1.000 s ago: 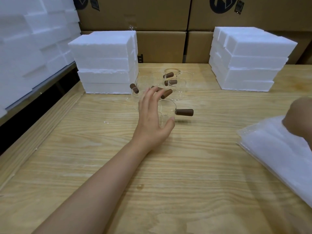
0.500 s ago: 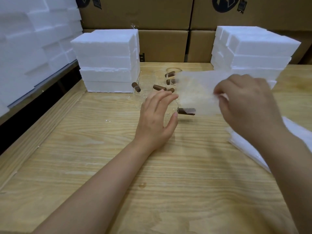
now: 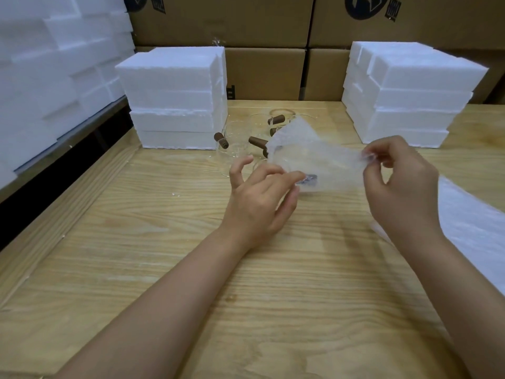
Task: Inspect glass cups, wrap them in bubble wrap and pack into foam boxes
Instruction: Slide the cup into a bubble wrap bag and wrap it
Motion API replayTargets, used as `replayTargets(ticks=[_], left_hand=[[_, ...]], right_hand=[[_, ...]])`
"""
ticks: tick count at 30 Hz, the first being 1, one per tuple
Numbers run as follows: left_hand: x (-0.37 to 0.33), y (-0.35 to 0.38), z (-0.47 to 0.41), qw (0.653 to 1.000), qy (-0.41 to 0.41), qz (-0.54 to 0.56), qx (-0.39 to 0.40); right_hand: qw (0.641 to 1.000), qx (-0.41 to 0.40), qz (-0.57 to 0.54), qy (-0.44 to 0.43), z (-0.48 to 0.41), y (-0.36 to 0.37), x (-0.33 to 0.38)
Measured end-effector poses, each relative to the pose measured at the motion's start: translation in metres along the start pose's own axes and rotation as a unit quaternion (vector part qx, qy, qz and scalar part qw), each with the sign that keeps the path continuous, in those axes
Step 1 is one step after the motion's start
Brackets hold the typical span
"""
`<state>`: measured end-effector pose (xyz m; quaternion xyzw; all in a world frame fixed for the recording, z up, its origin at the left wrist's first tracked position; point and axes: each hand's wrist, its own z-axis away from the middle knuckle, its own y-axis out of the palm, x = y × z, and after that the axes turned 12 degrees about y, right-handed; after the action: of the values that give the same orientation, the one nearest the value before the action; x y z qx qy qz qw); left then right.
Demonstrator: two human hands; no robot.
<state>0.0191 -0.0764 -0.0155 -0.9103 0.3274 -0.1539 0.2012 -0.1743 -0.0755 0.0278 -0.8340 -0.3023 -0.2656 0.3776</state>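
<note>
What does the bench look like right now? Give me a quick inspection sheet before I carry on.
Surface: wooden workbench, a few white crumbs on it.
Job's things: bubble wrap sheet held up between both hands; glass cups with brown handles clustered behind it, none wrapped; stack of bubble wrap sheets at the right edge; left foam box stack and right foam box stack at the back.
Clutter: nothing seen beyond the crumbs.
Grippers: left hand pinches the sheet's near edge; right hand pinches its right end.
Cables: nothing seen.
Surroundings: cardboard cartons behind the bench; more foam pieces piled on the left.
</note>
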Motion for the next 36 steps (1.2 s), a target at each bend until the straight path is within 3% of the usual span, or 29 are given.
replayTargets(ticks=[6,13,17,19,21,24,27,32,36], left_hand=[[-0.003,-0.002,-0.005,0.998,-0.053,-0.002,-0.020],[0.001,-0.007,-0.018,0.982,-0.108,0.134,0.072],[0.004,-0.004,-0.034,0.983,-0.112,0.128,0.067],[0.003,0.001,-0.047,0.980,-0.139,0.140,0.040],[0.001,0.005,-0.059,0.974,-0.172,0.148,0.004],[0.001,0.012,-0.068,0.966,-0.198,0.164,-0.018],[0.004,0.016,-0.068,0.960,-0.209,0.189,-0.001],[0.011,0.019,-0.067,0.954,-0.221,0.203,-0.005],[0.017,0.021,-0.063,0.946,-0.232,0.228,0.012]], right_hand=[[0.991,-0.076,0.050,-0.094,0.000,-0.005,-0.004],[0.985,-0.087,0.068,-0.133,0.002,-0.003,-0.008],[0.985,-0.120,0.036,-0.119,0.005,-0.001,-0.007],[0.971,-0.157,0.033,-0.179,0.012,-0.002,0.000],[0.947,-0.115,0.019,-0.298,0.021,0.001,0.008],[0.915,0.068,0.027,-0.397,0.042,0.012,0.022],[0.909,0.165,0.092,-0.371,0.053,0.026,0.024],[0.966,0.161,0.148,-0.139,0.032,0.042,0.021],[0.940,0.212,0.245,-0.104,0.015,0.055,0.005]])
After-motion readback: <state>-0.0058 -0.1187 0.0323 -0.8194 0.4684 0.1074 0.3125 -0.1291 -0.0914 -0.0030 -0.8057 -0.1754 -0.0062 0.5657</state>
